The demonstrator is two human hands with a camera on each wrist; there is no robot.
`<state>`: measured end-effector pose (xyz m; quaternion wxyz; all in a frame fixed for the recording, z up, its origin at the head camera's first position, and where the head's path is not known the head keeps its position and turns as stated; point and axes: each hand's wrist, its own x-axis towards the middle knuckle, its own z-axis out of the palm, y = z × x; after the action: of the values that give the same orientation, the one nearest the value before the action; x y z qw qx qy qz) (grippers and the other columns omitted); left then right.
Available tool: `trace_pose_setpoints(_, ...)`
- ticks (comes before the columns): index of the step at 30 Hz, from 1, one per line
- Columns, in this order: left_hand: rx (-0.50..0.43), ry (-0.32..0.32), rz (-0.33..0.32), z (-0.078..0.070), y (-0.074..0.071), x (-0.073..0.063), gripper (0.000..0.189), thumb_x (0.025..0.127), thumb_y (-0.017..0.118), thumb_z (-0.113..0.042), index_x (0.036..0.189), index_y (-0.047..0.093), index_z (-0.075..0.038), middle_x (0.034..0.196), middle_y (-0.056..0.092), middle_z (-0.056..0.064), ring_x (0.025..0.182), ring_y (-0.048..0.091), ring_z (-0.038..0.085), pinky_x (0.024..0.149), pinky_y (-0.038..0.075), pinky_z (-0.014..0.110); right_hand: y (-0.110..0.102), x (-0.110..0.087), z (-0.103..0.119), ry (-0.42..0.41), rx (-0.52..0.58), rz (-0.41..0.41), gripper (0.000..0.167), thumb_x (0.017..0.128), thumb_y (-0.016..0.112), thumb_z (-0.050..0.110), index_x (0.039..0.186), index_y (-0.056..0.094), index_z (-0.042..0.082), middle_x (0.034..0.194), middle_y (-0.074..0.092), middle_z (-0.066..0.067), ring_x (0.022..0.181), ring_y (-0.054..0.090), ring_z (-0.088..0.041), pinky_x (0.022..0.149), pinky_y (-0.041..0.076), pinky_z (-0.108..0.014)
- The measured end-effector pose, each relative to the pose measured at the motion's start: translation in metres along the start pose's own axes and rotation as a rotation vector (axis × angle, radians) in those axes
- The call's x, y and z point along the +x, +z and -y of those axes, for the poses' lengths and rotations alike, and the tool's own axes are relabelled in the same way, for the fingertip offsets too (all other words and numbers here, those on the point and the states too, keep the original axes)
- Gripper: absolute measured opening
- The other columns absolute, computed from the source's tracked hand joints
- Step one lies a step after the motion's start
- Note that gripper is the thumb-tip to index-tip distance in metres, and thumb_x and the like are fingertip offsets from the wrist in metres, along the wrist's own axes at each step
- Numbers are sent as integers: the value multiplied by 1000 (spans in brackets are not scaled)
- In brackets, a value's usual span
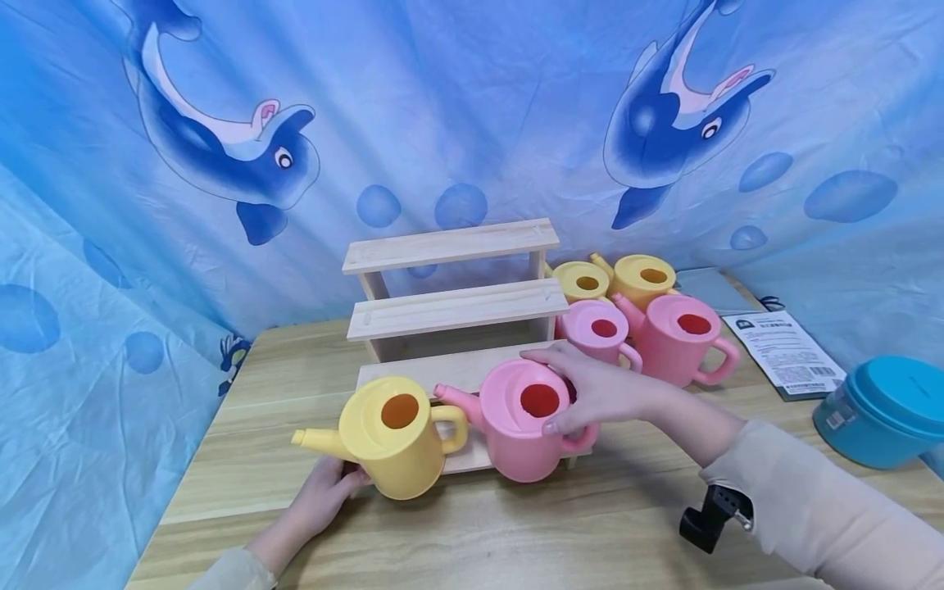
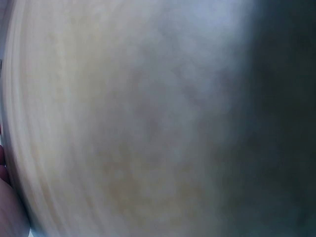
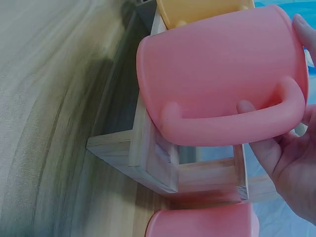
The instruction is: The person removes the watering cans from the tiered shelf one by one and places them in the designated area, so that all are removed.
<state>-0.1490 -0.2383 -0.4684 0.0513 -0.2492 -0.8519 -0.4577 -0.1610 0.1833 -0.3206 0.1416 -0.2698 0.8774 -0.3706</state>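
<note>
A yellow watering can [image 1: 391, 438] and a pink watering can [image 1: 519, 418] stand side by side on the lowest step of a wooden tiered shelf [image 1: 457, 315], spouts to the left. My right hand [image 1: 597, 381] grips the pink can at its top on the handle side. In the right wrist view a digit passes inside the can's handle [image 3: 222, 131]. My left hand [image 1: 328, 496] is low beside the yellow can, at the shelf's left end; its fingertips are partly hidden there. The left wrist view is mostly blurred tabletop, with bits of fingers at the left edge.
Right of the shelf stand two more yellow cans [image 1: 642, 279] and two pink cans [image 1: 682, 340]. Farther right are a clipboard with a printed sheet [image 1: 785, 348] and a blue lidded tub [image 1: 885, 410]. A blue dolphin-print curtain [image 1: 457, 106] hangs behind the wooden table [image 1: 413, 549].
</note>
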Motion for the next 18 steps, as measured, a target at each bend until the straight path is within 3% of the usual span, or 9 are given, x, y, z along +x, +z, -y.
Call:
trace_pose_setpoints(11, -5, 3, 1, -6, 0, 1, 25, 81, 59, 3, 104, 57, -5, 89, 57, -8, 79, 53, 4, 67, 47, 25, 4, -5, 0, 8, 67, 1, 95, 66, 80, 39, 144, 29, 20, 129, 41, 2, 117, 40, -18, 84, 45, -37)
trace_pose_setpoints(13, -10, 3, 1, 1, 1, 1, 27, 81, 60, 2, 106, 57, -8, 89, 57, -7, 78, 52, 4, 66, 46, 25, 4, -6, 0, 14, 71, 4, 98, 65, 80, 39, 145, 27, 20, 130, 40, 3, 117, 40, -18, 85, 44, -37)
trace_pose_setpoints(18, -33, -12, 5, 2, 1, 0, 27, 80, 60, 1, 105, 57, -9, 87, 57, -4, 76, 52, 6, 64, 45, 26, 5, -7, -1, 5, 125, 33, 103, 65, 81, 39, 147, 23, 18, 130, 43, 5, 118, 42, -20, 85, 45, -38)
